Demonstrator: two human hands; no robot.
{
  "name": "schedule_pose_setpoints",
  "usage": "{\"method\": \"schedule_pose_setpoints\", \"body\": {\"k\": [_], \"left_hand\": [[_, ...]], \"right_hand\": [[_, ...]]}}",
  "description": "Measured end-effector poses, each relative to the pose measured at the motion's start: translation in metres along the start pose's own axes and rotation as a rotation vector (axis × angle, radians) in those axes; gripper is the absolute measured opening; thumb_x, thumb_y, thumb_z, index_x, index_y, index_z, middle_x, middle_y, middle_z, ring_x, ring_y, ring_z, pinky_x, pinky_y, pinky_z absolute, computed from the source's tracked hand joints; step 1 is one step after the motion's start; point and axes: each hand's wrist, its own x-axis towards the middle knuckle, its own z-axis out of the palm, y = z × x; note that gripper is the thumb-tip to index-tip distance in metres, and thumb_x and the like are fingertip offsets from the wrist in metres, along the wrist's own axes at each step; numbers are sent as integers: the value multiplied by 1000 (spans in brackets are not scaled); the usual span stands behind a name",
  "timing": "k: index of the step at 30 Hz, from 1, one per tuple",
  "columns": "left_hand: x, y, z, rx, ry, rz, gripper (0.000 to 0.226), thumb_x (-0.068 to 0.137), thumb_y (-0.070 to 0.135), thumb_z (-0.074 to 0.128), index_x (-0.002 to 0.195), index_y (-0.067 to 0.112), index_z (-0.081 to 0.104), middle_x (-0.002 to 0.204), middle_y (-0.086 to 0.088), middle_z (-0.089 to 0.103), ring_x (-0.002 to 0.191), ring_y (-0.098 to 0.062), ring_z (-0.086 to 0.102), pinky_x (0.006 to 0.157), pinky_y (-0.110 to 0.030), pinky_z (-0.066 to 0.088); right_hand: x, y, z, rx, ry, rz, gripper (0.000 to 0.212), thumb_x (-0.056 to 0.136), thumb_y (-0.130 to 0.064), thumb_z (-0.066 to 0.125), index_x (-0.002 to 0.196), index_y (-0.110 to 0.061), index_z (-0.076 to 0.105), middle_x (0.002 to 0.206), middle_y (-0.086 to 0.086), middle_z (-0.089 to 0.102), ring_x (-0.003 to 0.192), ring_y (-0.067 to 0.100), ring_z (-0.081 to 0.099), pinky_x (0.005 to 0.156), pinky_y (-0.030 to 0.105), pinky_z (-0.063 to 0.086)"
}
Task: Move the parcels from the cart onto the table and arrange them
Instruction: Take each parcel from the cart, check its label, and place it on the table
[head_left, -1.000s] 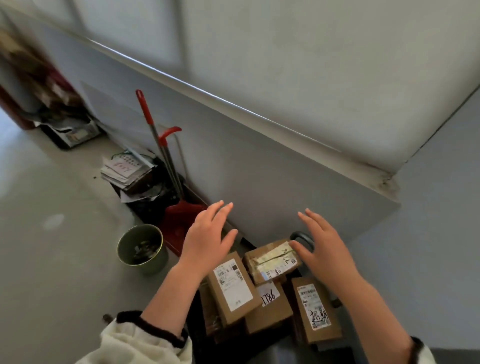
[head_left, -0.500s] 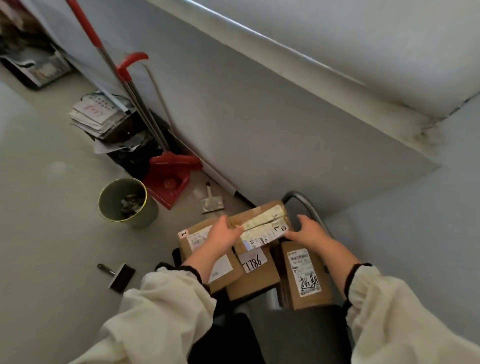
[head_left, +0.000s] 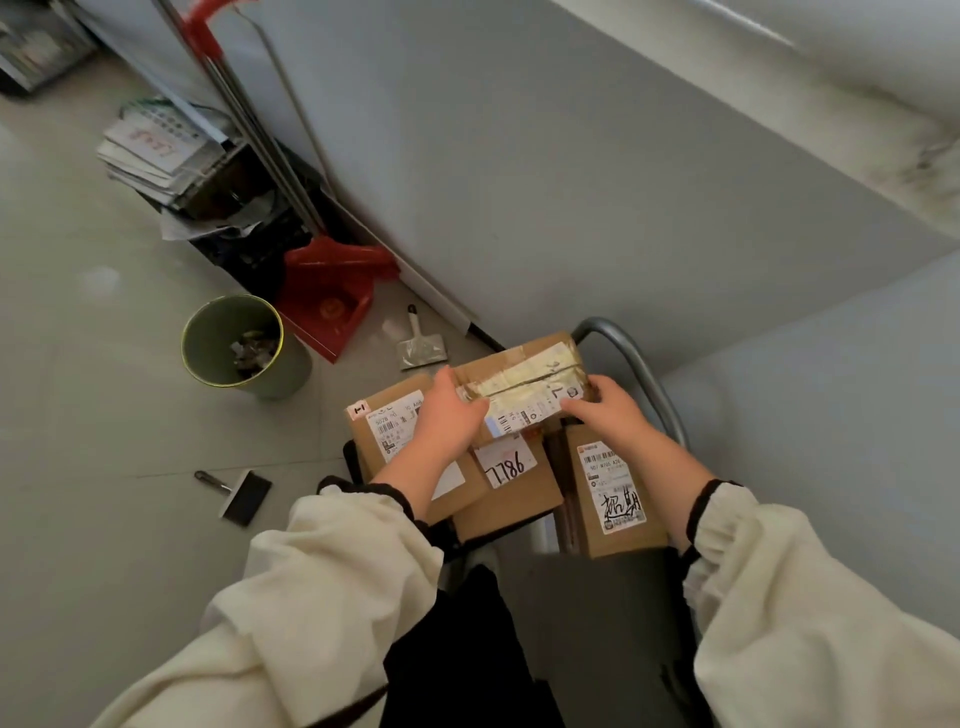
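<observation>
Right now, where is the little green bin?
The green bin stands on the floor left of the parcel cart's boxes, beside the red dustpan and just ahead of a small scraper.

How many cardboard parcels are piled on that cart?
4 show: the taped top parcel between both hands, the left parcel under the left hand, the "7786" parcel in the middle, the right parcel. More may be hidden underneath.

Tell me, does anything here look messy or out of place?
Yes. Two scrapers lie loose on the floor, and the top parcel between both hands sits skewed across the others, its label crinkled under yellowed tape.
</observation>
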Motion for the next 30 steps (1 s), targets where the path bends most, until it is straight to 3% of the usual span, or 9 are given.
{"method": "schedule_pose_setpoints", "body": {"k": [4, 7, 10, 14, 19, 22, 25, 28, 30], "left_hand": [[-15, 13, -11, -13, 27, 13, 82, 92, 21, 56, 150, 17, -1, 133, -4, 51, 97, -22, 62, 69, -32, 53], [-35, 41, -31, -59, 61, 71, 81, 92, 19, 56, 150, 14, 0, 146, -9, 39, 123, -28, 49, 92, -37, 48], [-65, 84, -68, -95, 113, 200, 74, 91, 23, 58, 149, 12, 14, 148, -6, 36, 133, -25, 39, 104, -37, 39], [-121, 140, -137, -58, 291, 527, 50, 89, 26, 58, 135, 14, 45, 130, -2, 48, 124, -21, 42, 100, -31, 34], [-203, 179, -218, -192, 495, 898, 58, 87, 25, 64, 139, 27, 38, 122, 19, 36, 124, -4, 32, 101, -22, 32], [-240, 183, -249, -305, 549, 1051, 55, 86, 20, 63, 129, 41, 36, 115, 28, 38, 118, 2, 40, 85, -6, 41], [-258, 180, -264, -342, 605, 1117, 55, 87, 14, 62, 127, 40, 36, 113, 28, 38, 114, 5, 42, 82, 2, 38], [-260, 179, -274, -299, 691, 1145, 57, 86, 13, 62, 133, 34, 38, 118, 20, 42, 120, -3, 42, 102, -14, 36], [-260, 182, -281, -321, 680, 1137, 59, 87, 13, 62, 139, 23, 39, 128, 8, 43, 122, -3, 41, 104, -17, 37]], "right_hand": [[-21, -19, -11, 100, 11, -28, 35, 91, -21, 58, 123, -12, 52, 115, 1, 59, 97, 16, 54, 80, 28, 41], [-48, -44, -29, 177, 72, -69, 16, 92, -21, 55, 108, -18, 55, 101, -6, 58, 95, 15, 53, 82, 28, 38], [-81, -82, -54, 215, 177, -125, 32, 88, -29, 57, 115, -12, 58, 110, -1, 62, 101, 20, 57, 78, 31, 41], [-152, -149, -92, 296, 287, -368, 39, 90, -28, 58, 126, -17, 51, 112, -1, 56, 95, 14, 55, 77, 29, 43], [-252, -210, -111, 431, 421, -843, 33, 87, -17, 62, 116, -31, 53, 108, -9, 63, 96, 1, 61, 79, 19, 47], [-295, -232, -108, 489, 423, -1011, 33, 89, -17, 59, 106, -44, 52, 107, -20, 60, 99, -6, 60, 73, 12, 48], [-312, -246, -98, 503, 433, -1069, 34, 88, -18, 60, 112, -40, 51, 113, -15, 59, 108, 3, 58, 81, 20, 47], [-316, -259, -88, 534, 449, -1074, 36, 87, -17, 62, 117, -33, 51, 117, -7, 59, 110, 12, 59, 86, 26, 49], [-319, -265, -86, 562, 458, -1094, 37, 87, -15, 62, 118, -32, 51, 118, -5, 59, 108, 10, 59, 86, 24, 49]]}}
